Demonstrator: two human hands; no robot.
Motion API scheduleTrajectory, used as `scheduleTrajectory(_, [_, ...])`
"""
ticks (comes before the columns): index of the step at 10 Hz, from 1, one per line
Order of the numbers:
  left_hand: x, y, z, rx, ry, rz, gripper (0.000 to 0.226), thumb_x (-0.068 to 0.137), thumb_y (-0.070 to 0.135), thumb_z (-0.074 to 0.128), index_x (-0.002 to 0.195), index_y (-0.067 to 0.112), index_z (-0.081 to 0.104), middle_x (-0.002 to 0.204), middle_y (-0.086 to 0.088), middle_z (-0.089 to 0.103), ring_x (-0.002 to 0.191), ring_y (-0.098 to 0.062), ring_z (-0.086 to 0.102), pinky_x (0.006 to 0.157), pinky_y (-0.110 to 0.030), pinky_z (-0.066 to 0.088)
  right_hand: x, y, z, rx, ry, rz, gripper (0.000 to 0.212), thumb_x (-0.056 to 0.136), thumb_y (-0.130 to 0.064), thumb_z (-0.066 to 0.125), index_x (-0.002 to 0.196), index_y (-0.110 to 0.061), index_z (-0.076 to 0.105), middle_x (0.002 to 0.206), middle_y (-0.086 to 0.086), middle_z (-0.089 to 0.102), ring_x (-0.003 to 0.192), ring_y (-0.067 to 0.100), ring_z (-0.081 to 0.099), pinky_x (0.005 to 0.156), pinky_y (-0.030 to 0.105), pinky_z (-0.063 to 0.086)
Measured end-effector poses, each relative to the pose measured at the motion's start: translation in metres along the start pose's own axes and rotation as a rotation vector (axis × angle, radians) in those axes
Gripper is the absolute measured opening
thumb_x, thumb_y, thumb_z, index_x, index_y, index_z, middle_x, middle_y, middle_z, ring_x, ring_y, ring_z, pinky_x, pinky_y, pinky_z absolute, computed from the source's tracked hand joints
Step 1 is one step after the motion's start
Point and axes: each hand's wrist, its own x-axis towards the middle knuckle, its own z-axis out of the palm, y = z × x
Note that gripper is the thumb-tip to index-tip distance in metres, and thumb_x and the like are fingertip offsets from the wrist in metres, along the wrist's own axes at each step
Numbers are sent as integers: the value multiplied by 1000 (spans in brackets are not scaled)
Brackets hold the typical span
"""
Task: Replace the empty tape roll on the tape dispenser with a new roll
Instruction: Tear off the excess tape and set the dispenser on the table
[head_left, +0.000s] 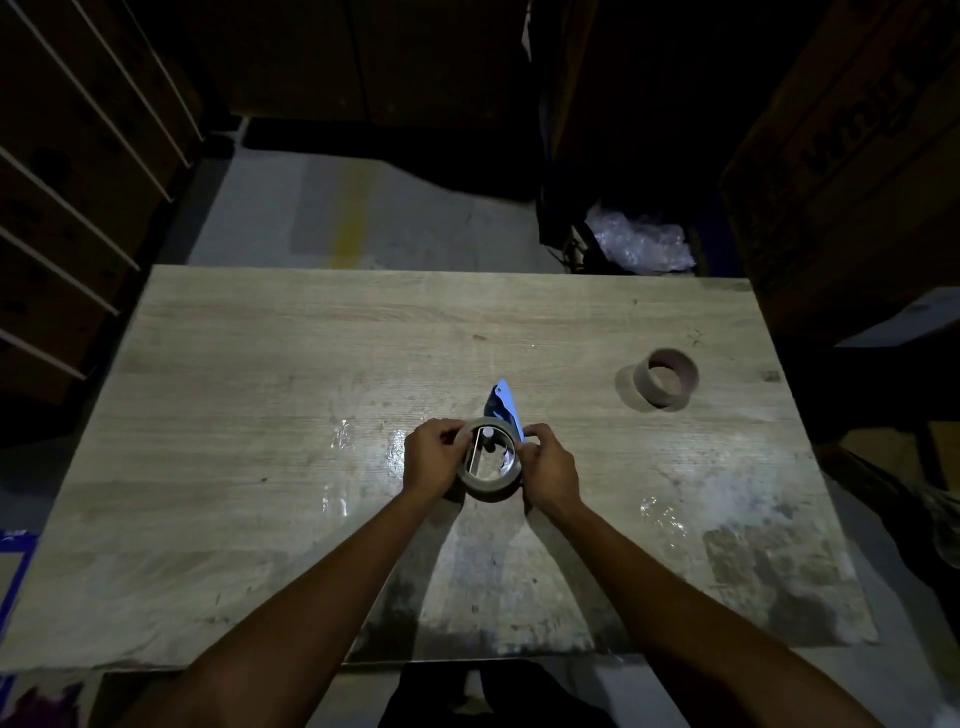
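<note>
Empty core (665, 378) is set aside, well right on the worktop (260, 364): removal judged done. New tape roll (490, 486) is clamped between left hand (435, 460) and right hand (549, 472) fingers, over the blue dispenser (504, 405). Seating looks in progress; threading is left.

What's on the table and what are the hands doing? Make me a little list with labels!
table: pale wooden top, scuffed, with shiny tape scraps stuck on it
new roll: brown tape roll in the middle, on the dispenser
dispenser: blue tape dispenser, mostly hidden under the roll
left hand: left hand gripping the roll's left side
right hand: right hand gripping the roll's right side
old roll: empty cardboard core, alone at the right, apart from the hands
lighting: dim, surroundings hard to make out
</note>
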Motion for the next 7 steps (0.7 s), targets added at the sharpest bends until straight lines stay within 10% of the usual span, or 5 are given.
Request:
scheduleTrajectory(4, [1, -2, -14, 11, -154, 14, 28, 86, 16, 73, 114, 10, 73, 107, -6, 76, 100, -20, 71, 85, -25, 52, -9, -5, 3, -23, 133, -73, 23, 94, -17, 55, 109, -15, 72, 87, -2, 72, 68, 4, 61, 64, 16, 48])
scheduleTrajectory(7, [-15, 6, -41, 514, -177, 524, 69, 97, 40, 55, 154, 11, 29, 163, -12, 26, 150, -26, 23, 117, -39, 27, -38, -34, -2, -235, 267, -332, 26, 97, -20, 54, 121, -16, 64, 114, 6, 70, 105, 24, 62, 79, 28, 43])
